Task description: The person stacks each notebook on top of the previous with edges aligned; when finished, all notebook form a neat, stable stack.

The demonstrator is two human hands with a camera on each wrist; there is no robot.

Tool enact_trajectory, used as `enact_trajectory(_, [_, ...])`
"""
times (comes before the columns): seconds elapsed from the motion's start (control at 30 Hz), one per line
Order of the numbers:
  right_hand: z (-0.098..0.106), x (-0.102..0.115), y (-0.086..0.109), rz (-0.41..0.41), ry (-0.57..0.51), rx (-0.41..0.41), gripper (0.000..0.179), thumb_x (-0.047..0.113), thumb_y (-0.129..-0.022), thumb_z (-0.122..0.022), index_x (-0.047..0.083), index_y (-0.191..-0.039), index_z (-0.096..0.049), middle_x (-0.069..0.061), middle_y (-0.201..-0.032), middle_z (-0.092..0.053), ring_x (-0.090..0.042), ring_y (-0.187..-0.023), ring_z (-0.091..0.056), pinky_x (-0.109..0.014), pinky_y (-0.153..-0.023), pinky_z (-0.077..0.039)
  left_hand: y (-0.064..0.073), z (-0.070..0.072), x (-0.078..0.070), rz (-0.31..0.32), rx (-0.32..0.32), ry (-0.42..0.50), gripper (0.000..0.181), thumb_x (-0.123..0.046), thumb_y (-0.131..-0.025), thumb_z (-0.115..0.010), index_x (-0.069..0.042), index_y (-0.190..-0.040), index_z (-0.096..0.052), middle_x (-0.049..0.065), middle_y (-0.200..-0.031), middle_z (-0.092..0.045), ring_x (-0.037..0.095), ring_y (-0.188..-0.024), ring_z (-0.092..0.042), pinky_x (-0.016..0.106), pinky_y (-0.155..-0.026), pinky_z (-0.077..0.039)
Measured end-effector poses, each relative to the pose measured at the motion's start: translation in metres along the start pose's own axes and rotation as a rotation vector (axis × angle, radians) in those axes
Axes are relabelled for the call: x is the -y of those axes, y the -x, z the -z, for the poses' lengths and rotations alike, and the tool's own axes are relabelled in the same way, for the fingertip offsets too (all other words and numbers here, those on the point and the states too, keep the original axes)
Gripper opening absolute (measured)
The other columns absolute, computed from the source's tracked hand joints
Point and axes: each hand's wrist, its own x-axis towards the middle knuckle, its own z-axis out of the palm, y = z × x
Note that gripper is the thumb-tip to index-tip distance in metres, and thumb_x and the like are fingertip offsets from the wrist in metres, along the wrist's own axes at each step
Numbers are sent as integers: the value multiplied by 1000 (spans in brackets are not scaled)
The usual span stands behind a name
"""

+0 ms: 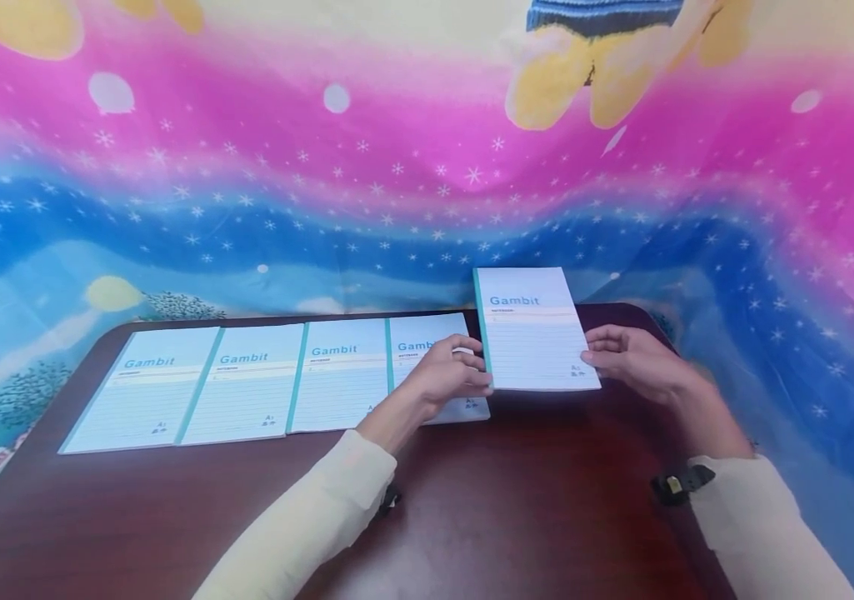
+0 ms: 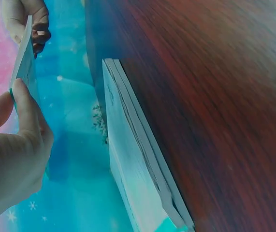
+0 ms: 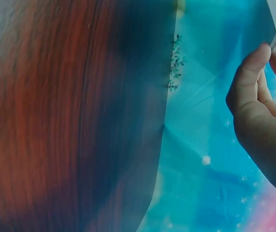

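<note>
A Gambit notebook (image 1: 535, 342) with a pale cover and green spine is held up over the table's far right part, its cover facing the head camera. My left hand (image 1: 441, 375) pinches its spine side between thumb and fingers, as the left wrist view shows of the notebook (image 2: 24, 65). At the opposite edge, near the lower corner, my right hand (image 1: 632, 360) pinches it too. In the right wrist view, thumb and fingers meet on the notebook's corner (image 3: 274, 36). Several like notebooks (image 1: 247, 383) lie in a row to the left; my left hand partly covers the nearest one (image 1: 427, 329).
The dark reddish-brown wooden table (image 1: 471, 500) has rounded far corners. Behind it hangs a pink and blue printed cloth (image 1: 397, 192) with snowflakes, which also runs along both sides. Black straps (image 1: 681, 485) show at both wrists, by the pale sleeves.
</note>
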Motion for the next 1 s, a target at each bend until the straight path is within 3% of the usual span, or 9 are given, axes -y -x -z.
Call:
enact_trajectory(0.3, [-18,7,-9,21,1,-10,50,11,-97,-70,-10,-134,-43,-15,-115,-65,-24,-97,-69,-35,-87,-59,7,19,-2,-2,-18,-8,49,13,-90,-64,1,-135,-48,19,-113,-60,26,-89,-66,43,-87,-59])
enact_trajectory(0.47, [-32,10,-17,29,-15,-3,51,14,-97,-70,-8,-136,-46,-16,-120,-65,-25,-101,-69,-37,-90,-58,10,33,-3,5,-45,-5,50,14,-90,-64,2,-135,-48,19,-111,-61,25,-87,-67,48,-92,-56])
enact_trajectory(0.67, [-46,12,-26,31,-76,12,45,7,-100,-64,-11,-138,-46,-14,-117,-67,-24,-100,-70,-38,-91,-57,17,46,-4,-10,-55,-20,49,14,-91,-64,2,-135,-47,18,-107,-61,24,-84,-66,51,-96,-54])
enact_trajectory(1.0, [-70,11,-38,-1,-73,13,46,1,-97,-65,-14,-136,-45,-19,-115,-64,-24,-96,-69,-41,-88,-59,26,65,4,-26,-101,-85,49,14,-88,-65,2,-133,-50,17,-106,-59,25,-81,-65,50,-90,-57])
